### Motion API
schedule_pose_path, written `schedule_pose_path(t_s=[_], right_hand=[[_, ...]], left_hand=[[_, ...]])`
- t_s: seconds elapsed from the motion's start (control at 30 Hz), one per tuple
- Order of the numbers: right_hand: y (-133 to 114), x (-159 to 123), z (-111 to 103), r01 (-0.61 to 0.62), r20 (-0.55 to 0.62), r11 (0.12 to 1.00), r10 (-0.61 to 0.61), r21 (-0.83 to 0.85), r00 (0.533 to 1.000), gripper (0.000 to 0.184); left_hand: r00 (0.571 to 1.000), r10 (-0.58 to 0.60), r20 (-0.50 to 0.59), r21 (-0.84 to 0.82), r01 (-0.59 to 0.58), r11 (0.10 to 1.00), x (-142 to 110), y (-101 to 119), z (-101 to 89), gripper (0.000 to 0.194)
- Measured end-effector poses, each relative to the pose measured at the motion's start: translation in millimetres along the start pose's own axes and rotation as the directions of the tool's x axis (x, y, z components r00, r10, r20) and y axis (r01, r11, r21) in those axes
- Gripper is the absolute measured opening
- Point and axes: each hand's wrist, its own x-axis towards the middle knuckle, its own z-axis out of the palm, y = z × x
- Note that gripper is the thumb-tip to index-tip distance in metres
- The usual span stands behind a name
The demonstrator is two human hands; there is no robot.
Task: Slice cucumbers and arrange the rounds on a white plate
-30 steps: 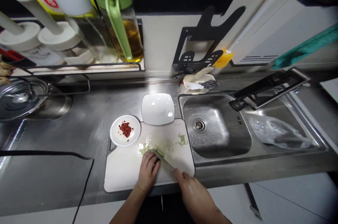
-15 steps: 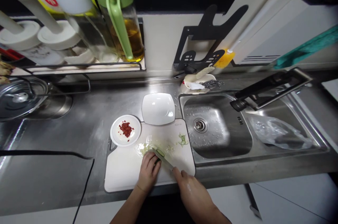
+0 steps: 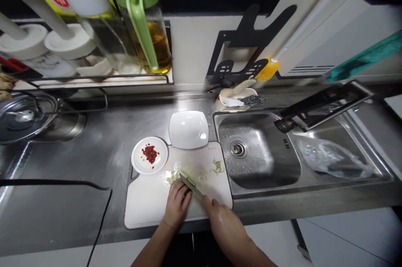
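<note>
On the white cutting board my left hand is closed on a green vegetable that looks like a cucumber, mostly hidden under the fingers. My right hand grips a kitchen knife, its blade slanting up and left against the vegetable beside my left fingertips. Wet, pale green bits lie around the blade tip. A small heap of green peelings sits near the board's right edge.
A white plate of small red pieces overlaps the board's upper left corner. Behind the board stands a white square dish. The steel sink with a black faucet is at right. Jars and an oil bottle line the shelf.
The knife and my right hand have shifted slightly up and left, with the blade tip further past my left fingers. My left hand stays in place.
</note>
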Motion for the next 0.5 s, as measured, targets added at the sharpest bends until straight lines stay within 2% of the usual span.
schedule_pose_path(t_s=[0.23,0.5], right_hand=[[-2.0,6.3,5.9,0.007,-0.046,1.000,-0.007,0.001,0.999,0.043],[-5.2,12.5,3.7,0.011,-0.040,1.000,-0.012,-0.021,0.999,0.038]], left_hand=[[1.000,-0.002,-0.006,-0.007,0.002,1.000,2.9,1.9,-1.6,0.020],[1.000,-0.004,-0.006,-0.006,0.004,1.000,1.4,-0.2,-0.1,0.019]])
